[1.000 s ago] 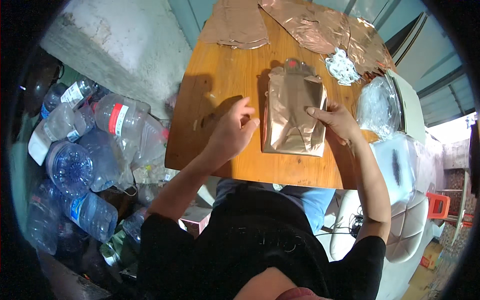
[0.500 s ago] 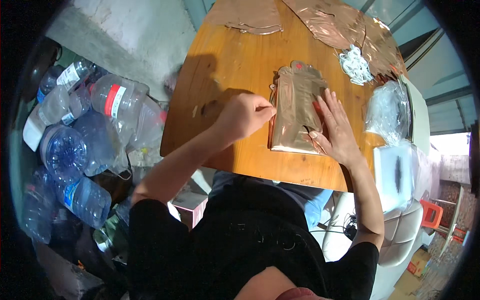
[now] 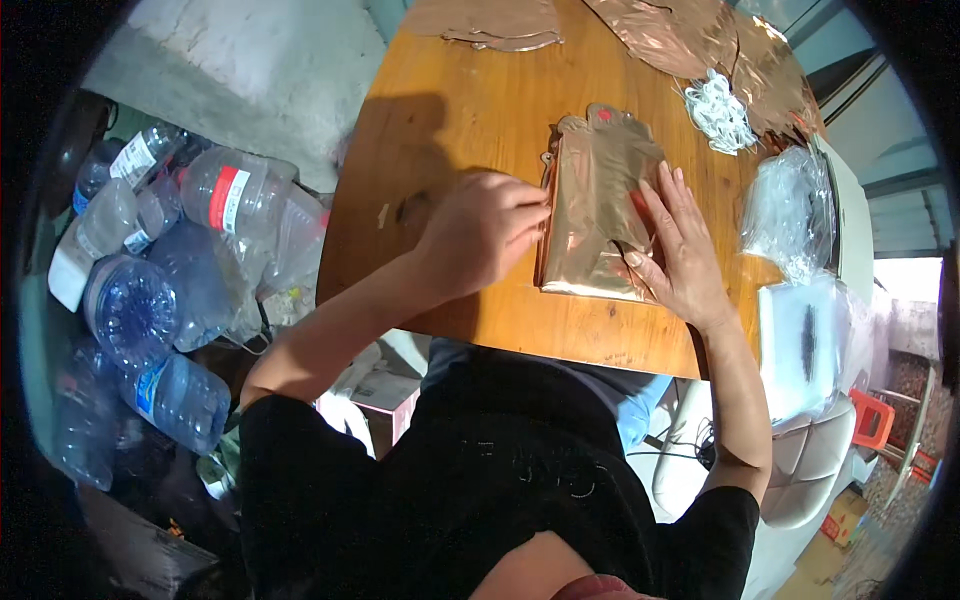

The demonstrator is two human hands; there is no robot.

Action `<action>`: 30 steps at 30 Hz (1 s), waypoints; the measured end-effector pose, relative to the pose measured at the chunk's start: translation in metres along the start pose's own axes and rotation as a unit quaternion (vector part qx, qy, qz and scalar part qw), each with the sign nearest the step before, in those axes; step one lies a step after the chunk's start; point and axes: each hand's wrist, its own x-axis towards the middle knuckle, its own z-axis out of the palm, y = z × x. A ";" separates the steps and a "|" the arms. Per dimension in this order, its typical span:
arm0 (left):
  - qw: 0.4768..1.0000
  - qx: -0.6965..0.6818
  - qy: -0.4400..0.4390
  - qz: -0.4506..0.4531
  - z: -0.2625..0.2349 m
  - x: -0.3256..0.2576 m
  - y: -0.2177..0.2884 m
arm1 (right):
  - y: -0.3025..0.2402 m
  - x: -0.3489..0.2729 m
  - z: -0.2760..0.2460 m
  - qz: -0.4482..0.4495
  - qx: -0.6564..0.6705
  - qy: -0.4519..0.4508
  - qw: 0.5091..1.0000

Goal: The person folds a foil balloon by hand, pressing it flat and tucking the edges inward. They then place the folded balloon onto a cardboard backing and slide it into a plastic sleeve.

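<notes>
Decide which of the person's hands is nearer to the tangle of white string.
Right. The right hand lies over the right edge of the copper-coloured foil, below the white string in the picture; the left hand is farther off, at the foil's left edge.

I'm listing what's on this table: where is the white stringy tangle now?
In the head view, the white stringy tangle lies on the wooden table, upper right, between copper-coloured foil and clear plastic wrapping.
</notes>
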 end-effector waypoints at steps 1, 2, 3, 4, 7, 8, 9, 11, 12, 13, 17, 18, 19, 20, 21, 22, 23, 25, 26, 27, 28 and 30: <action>1.000 0.000 -0.004 0.001 0.003 -0.005 0.002 | 0.000 0.000 0.000 0.003 0.002 0.001 1.000; 0.999 0.043 0.000 0.028 0.008 -0.010 0.002 | -0.001 0.000 0.000 0.003 0.004 -0.002 1.000; 0.995 0.087 0.005 0.054 0.010 -0.012 0.002 | -0.001 0.000 -0.001 0.000 0.006 -0.005 1.000; 0.995 0.087 0.003 0.055 0.011 -0.013 0.001 | -0.002 0.000 -0.001 0.002 0.007 -0.005 1.000; 0.989 0.114 -0.036 0.085 0.009 -0.012 0.002 | -0.004 0.000 -0.001 0.007 -0.003 -0.011 1.000; 0.990 0.105 -0.023 0.093 0.007 -0.010 0.003 | -0.004 0.000 -0.001 0.008 -0.006 -0.008 1.000; 0.990 0.096 -0.009 0.100 0.006 -0.008 0.004 | -0.004 0.001 -0.001 0.008 -0.009 -0.005 1.000; 0.996 0.042 0.006 0.078 0.008 -0.004 0.002 | -0.004 0.001 -0.001 0.004 -0.015 -0.008 1.000; 0.998 -0.011 0.019 0.057 0.008 -0.002 0.001 | -0.005 0.001 -0.001 0.002 -0.021 -0.009 1.000; 0.998 -0.012 0.019 0.056 0.008 -0.001 0.001 | -0.005 0.001 -0.001 0.002 -0.020 -0.010 1.000; 0.996 -0.065 -0.021 -0.048 0.005 0.010 0.000 | -0.007 0.004 -0.003 -0.006 -0.028 -0.015 0.999; 0.990 -0.106 -0.022 -0.089 0.004 0.014 -0.001 | -0.007 0.004 -0.003 -0.007 -0.029 -0.016 0.999; 0.990 -0.106 -0.022 -0.090 0.004 0.017 -0.004 | -0.007 0.004 -0.002 -0.008 -0.029 -0.016 0.999; 0.960 -0.213 -0.030 -0.178 0.004 0.020 -0.006 | -0.006 0.004 -0.002 -0.007 -0.030 -0.027 0.999; 0.911 -0.316 -0.040 -0.262 0.004 0.023 -0.006 | -0.005 0.003 -0.002 -0.004 -0.031 -0.037 0.999; 0.869 -0.344 -0.094 -0.343 -0.014 0.038 0.006 | -0.004 0.003 -0.003 -0.002 -0.031 -0.037 0.999; 0.869 -0.344 -0.097 -0.341 -0.014 0.040 0.007 | -0.004 0.003 -0.004 -0.006 -0.032 -0.040 0.999; 0.864 -0.368 -0.095 -0.330 -0.015 0.042 0.011 | -0.005 0.003 -0.006 -0.009 -0.034 -0.041 0.999; 0.885 -0.332 -0.069 -0.319 -0.001 0.036 0.002 | -0.005 0.003 -0.006 -0.014 -0.035 -0.043 0.998; 0.886 -0.331 -0.072 -0.316 0.004 0.035 0.000 | -0.005 0.003 -0.006 -0.017 -0.037 -0.045 0.998; 0.894 -0.324 -0.055 -0.305 0.008 0.033 -0.001 | -0.004 0.003 -0.006 -0.014 -0.038 -0.043 0.998; 0.912 -0.277 -0.040 -0.299 0.011 0.031 -0.002 | -0.001 0.000 -0.004 0.004 0.037 -0.012 0.999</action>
